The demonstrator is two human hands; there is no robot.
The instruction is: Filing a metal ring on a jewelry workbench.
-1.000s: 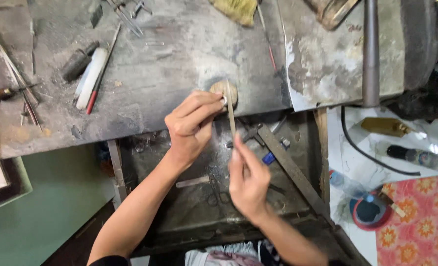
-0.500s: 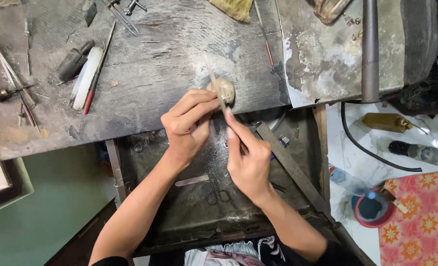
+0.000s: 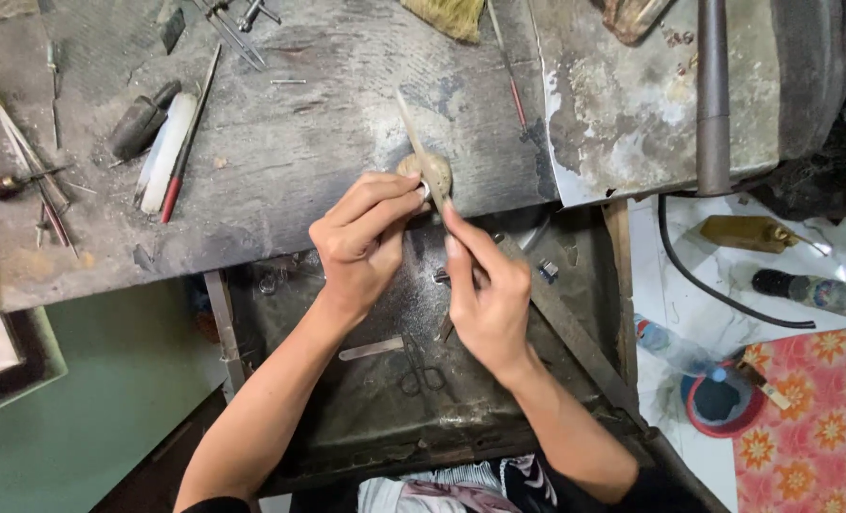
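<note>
My left hand (image 3: 361, 242) pinches a small pale metal piece (image 3: 424, 192) against a rounded wooden peg (image 3: 413, 167) at the front edge of the worn grey workbench (image 3: 299, 152). My right hand (image 3: 485, 285) grips a long thin file (image 3: 419, 147), whose blade lies across the piece and points up and to the left over the bench. The file's handle end shows below my right palm. Both hands touch at the peg, over an open metal drawer (image 3: 385, 380).
On the bench's left lie a white stick (image 3: 168, 150), a red-tipped tool (image 3: 187, 142) and a dark handle (image 3: 140, 122). A metal pipe (image 3: 713, 95) stands at the right. Scissors (image 3: 421, 366) lie in the drawer. Bottles (image 3: 808, 290), a black cable (image 3: 718, 290) and a flowered cloth (image 3: 813, 418) lie on the floor.
The file has been pushed forward and up to the left across the piece. My right hand has moved up closer to the peg. My left hand has stayed put.
</note>
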